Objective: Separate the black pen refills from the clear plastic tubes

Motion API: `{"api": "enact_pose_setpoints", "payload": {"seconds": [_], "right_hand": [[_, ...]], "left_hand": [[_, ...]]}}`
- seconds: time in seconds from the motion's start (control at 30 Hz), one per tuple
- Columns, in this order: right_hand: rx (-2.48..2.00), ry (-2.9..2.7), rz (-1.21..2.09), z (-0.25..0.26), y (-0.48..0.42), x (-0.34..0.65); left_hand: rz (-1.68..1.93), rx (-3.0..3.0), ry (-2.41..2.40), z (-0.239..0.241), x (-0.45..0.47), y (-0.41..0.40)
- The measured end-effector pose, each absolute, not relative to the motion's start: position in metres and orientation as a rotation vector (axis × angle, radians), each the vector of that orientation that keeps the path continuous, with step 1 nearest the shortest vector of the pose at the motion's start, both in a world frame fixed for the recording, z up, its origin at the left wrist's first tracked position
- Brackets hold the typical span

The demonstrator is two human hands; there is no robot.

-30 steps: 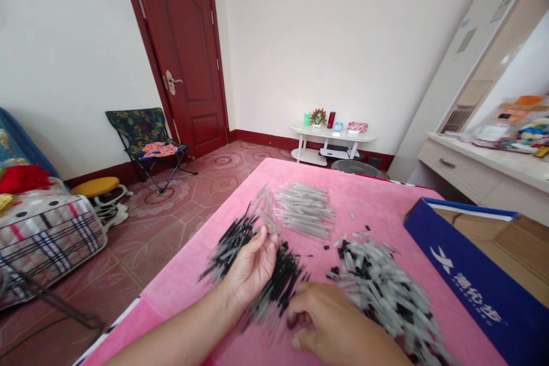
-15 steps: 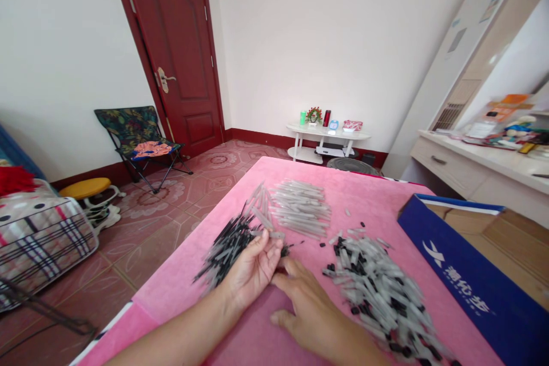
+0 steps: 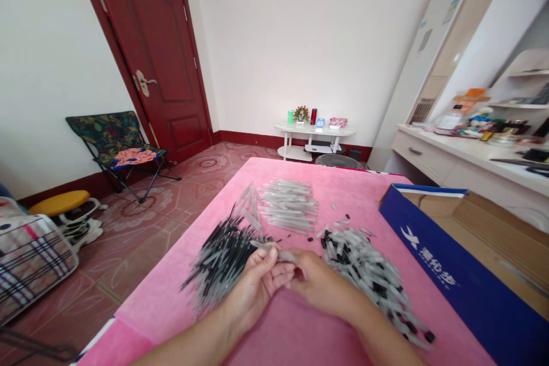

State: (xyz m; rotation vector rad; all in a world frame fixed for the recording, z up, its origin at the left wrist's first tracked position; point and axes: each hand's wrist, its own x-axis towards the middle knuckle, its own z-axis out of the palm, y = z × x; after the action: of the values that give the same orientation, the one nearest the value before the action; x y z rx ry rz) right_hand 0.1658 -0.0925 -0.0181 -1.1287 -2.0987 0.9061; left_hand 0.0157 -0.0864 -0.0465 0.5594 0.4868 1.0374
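Observation:
A pale, translucent pen [image 3: 259,246] lies across the fingers of my left hand [image 3: 253,286], its pointed end to the left and my thumb pressing on it. My right hand [image 3: 319,283] closes around the pen's right end, which its fingers hide. Left of my hands spreads a pile of dark pen refills [image 3: 218,257]. Beyond them, clear pen barrels [image 3: 288,206] lie side by side in a neat stack, with a few looser ones at their left. To the right, translucent pen caps [image 3: 369,269] are heaped with small black plugs among them.
A pink cloth [image 3: 274,337] covers the table. On the right side stands a blue cardboard box [image 3: 433,263], open at the top. Behind it is a white desk [image 3: 433,151] with bottles and small items. A folding chair [image 3: 120,143] and a yellow stool [image 3: 60,202] stand at left.
My right hand has moved up and closed on the pen's right end; before, it was lower with its fingers apart. The view has swung slightly to the right.

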Motion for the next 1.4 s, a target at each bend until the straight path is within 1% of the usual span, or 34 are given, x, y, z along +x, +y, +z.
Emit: {"api": "enact_pose_setpoints", "payload": {"seconds": [0.13,0.33,0.43,0.6,0.7,0.87,1.07,1.13,1.2,1.33,1.4], "right_hand": [[-1.326,-2.072,0.805,-0.003,-0.079,0.209],[-1.579,-1.997,0.567,0.006,-0.073,0.256],[-1.685,-2.099,0.486,0.006,-0.077,0.253],[-1.882,-2.175,0.143,0.001,-0.079,0.228],[-1.9,-2.254,0.076,-0.006,-0.077,0.222],[-1.881,-2.346,0.125,-0.019,-0.071,0.227],[-1.869,-2.298,0.095,-0.021,-0.072,0.226],[-1.845,-2.238,0.138,-0.019,-0.073,0.229],[-1.796,-2.122,0.269,-0.014,-0.073,0.234],[-1.607,-1.853,0.668,0.002,-0.074,0.242],[-1.528,-1.78,0.808,0.013,-0.077,0.242]], "left_hand": [[1.015,0.651,0.492,-0.041,0.037,-0.089],[1.08,0.608,0.48,-0.035,0.08,-0.086],[1.138,0.647,0.475,-0.038,0.085,-0.087],[1.112,0.662,0.462,-0.047,0.075,-0.088],[1.092,0.634,0.463,-0.05,0.073,-0.086],[1.075,0.587,0.452,-0.051,0.076,-0.084],[1.089,0.472,0.457,-0.055,0.077,-0.08],[1.095,0.429,0.468,-0.057,0.077,-0.078],[1.095,0.403,0.472,-0.059,0.077,-0.077],[1.126,0.356,0.484,-0.059,0.078,-0.076],[1.15,0.339,0.502,-0.058,0.078,-0.076]]}}
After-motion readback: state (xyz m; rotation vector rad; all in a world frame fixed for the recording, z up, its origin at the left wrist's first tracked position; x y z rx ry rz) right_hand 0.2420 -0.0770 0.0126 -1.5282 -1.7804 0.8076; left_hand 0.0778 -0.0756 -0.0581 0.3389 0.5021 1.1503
